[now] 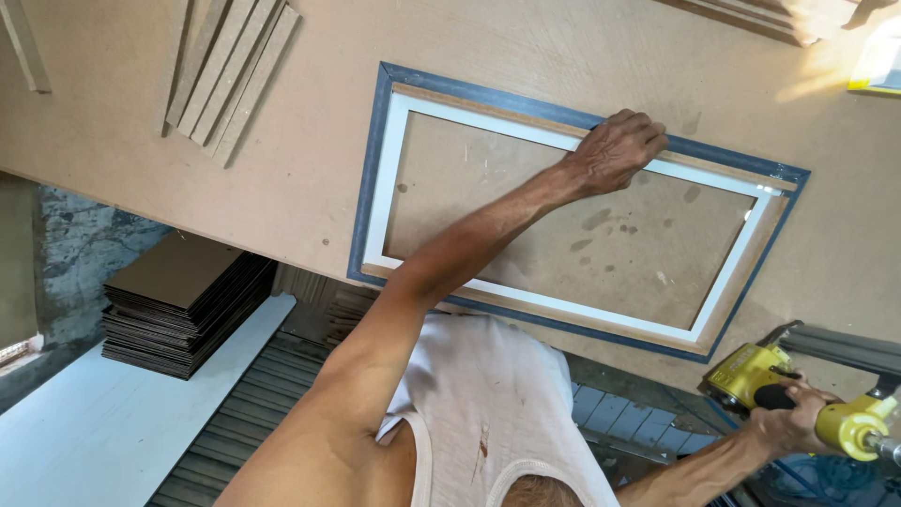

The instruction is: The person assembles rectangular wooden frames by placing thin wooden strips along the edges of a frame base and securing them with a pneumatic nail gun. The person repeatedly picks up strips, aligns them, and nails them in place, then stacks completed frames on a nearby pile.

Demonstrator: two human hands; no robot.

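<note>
A rectangular picture frame (375, 197), with a dark blue outer edge, a wood-coloured band and a white inner liner, lies flat on a brown board worktop (310, 122). My left hand (615, 150) reaches across it, fingers curled over the far rail near its middle, pressing on it. Down at the lower right, off the near edge of the worktop, my right hand (788, 422) grips a yellow pneumatic nail gun (751, 371). The gun sits just outside the frame's near right corner and does not touch it.
Several thin board strips (230, 70) lie fanned at the worktop's far left. A stack of dark boards (178, 300) rests on a white surface (103, 422) below the worktop's left edge. More mouldings (751, 14) and a yellow object (878, 66) are at the far right.
</note>
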